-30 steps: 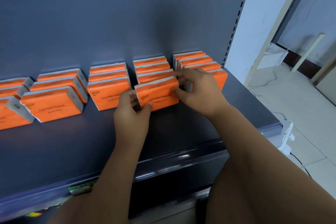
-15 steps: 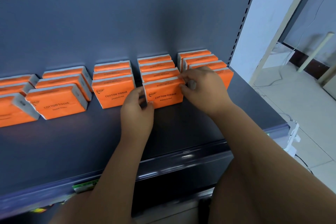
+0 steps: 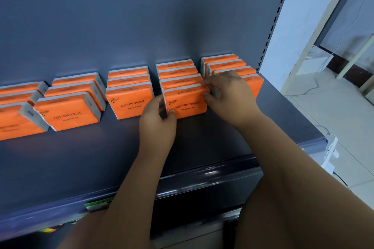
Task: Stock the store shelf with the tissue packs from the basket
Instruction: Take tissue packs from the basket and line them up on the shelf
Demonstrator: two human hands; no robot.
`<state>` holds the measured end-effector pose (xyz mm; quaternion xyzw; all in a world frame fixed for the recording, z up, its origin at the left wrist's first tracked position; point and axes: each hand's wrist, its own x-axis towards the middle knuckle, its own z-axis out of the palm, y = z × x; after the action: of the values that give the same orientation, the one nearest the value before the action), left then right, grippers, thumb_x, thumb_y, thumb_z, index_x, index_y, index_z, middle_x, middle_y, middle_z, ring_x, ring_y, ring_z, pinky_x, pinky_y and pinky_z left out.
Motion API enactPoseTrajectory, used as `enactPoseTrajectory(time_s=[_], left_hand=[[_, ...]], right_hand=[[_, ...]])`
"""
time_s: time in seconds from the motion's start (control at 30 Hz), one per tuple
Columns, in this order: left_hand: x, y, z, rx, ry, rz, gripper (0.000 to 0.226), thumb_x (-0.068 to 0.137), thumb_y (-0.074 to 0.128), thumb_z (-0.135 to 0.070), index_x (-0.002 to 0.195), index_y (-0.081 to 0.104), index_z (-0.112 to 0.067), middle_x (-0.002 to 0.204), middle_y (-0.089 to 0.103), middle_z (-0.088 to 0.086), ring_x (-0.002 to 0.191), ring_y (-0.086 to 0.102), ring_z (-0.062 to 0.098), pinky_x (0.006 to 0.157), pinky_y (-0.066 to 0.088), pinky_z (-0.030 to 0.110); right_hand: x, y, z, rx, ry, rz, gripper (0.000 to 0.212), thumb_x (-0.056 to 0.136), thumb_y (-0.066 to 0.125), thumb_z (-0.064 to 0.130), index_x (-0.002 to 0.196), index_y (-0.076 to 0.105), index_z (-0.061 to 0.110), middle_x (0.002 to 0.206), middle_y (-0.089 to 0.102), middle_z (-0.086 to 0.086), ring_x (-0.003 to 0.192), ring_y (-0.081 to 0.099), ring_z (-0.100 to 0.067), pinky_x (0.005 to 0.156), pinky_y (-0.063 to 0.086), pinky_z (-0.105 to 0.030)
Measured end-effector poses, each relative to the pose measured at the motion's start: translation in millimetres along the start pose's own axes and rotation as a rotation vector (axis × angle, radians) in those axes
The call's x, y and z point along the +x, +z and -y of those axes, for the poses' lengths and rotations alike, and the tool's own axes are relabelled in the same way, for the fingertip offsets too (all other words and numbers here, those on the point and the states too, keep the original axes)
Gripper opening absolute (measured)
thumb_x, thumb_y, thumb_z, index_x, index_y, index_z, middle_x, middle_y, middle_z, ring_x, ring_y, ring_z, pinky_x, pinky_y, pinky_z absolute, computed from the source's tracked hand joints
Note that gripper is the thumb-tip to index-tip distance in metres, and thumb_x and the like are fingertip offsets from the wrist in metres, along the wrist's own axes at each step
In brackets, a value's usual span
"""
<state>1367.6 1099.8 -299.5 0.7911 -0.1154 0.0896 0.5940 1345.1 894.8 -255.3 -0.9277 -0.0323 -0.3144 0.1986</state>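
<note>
Left hand: grips the left end of the front tissue pack, thumb on its lower front corner, fingers tucked down its grey side.
Right hand: curled round the pack's right end, fingertips on the top edge, thumb low on the front.
Where the pack is: standing on its long edge on the shelf, at the front of the second column from the right, tight against the three packs behind it.
Just changed: a second ago the pack sat slightly skewed, with a gap behind it. It now stands closer in and squarer to its column, both hands staying on its ends.
What that means: this pack looks as good as placed, and letting go is likely all that remains for it. The neighbouring column to the left shows only three packs, so there seems to be room for more.
Basket: not in view, so I cannot tell how many packs remain.
Materials: glossy orange film wrap printed "COTTON TISSUE", soft and slightly puckered at the seams, with matte grey-white end panels.
Shapes: flat rectangular bricks with rounded corners, likely squashy under a firm grip.
Shelf surface: smooth dark grey metal with a plain back panel.
</note>
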Motion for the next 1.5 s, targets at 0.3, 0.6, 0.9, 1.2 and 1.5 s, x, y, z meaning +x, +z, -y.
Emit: enactPoseTrajectory(time_s=[0.3, 0.6, 0.9, 1.2, 1.5], left_hand=[[1, -2, -6, -0.071, -0.082, 0.028, 0.034, 0.101, 0.066, -0.024, 0.134, 0.064, -0.029, 0.125, 0.068, -0.014, 0.12, 0.062, 0.005, 0.107, 0.052, 0.042], [-4, -6, -13, -0.007, 0.008, 0.018, 0.043, 0.1, 0.065, -0.018, 0.137, 0.052, -0.037, 0.13, 0.06, -0.019, 0.126, 0.055, 0.001, 0.111, 0.049, 0.043], [-12, -44, -43, 0.344, 0.288, -0.095, 0.045, 0.101, 0.06, -0.025, 0.144, 0.053, -0.014, 0.139, 0.057, 0.001, 0.132, 0.05, 0.019, 0.112, 0.039, 0.034], [-68, -179, -26, 0.893, 0.297, -0.227, 0.048, 0.105, 0.046, -0.041, 0.14, 0.056, -0.01, 0.142, 0.059, 0.011, 0.128, 0.051, 0.037, 0.106, 0.041, 0.049], [-240, -315, 9, 1.134, -0.023, -0.321, 0.055, 0.1, 0.042, -0.04, 0.142, 0.057, -0.007, 0.147, 0.058, 0.011, 0.133, 0.053, 0.037, 0.108, 0.042, 0.054]], right_hand=[[0, 0, 2, -0.019, 0.027, 0.055, 0.037, 0.081, 0.074, 0.013, 0.118, 0.076, 0.015, 0.101, 0.074, -0.004, 0.108, 0.059, -0.029, 0.086, 0.047, -0.034], [0, -5, 18, -0.045, 0.021, 0.066, 0.038, 0.088, 0.067, 0.027, 0.123, 0.072, 0.012, 0.107, 0.072, -0.007, 0.11, 0.058, -0.031, 0.089, 0.049, -0.04], [-8, 0, 76, 0.001, -0.061, 0.07, 0.046, 0.095, 0.057, 0.039, 0.134, 0.065, 0.015, 0.127, 0.069, -0.006, 0.119, 0.058, -0.03, 0.1, 0.044, -0.04], [-38, 27, 188, 0.251, -0.15, 0.169, 0.048, 0.102, 0.052, 0.041, 0.144, 0.056, 0.019, 0.142, 0.06, 0.0, 0.131, 0.052, -0.024, 0.107, 0.045, -0.043], [-131, 66, 369, 0.387, -0.542, 0.416, 0.054, 0.096, 0.051, 0.042, 0.144, 0.055, 0.017, 0.145, 0.059, -0.01, 0.133, 0.053, -0.03, 0.108, 0.044, -0.043]])
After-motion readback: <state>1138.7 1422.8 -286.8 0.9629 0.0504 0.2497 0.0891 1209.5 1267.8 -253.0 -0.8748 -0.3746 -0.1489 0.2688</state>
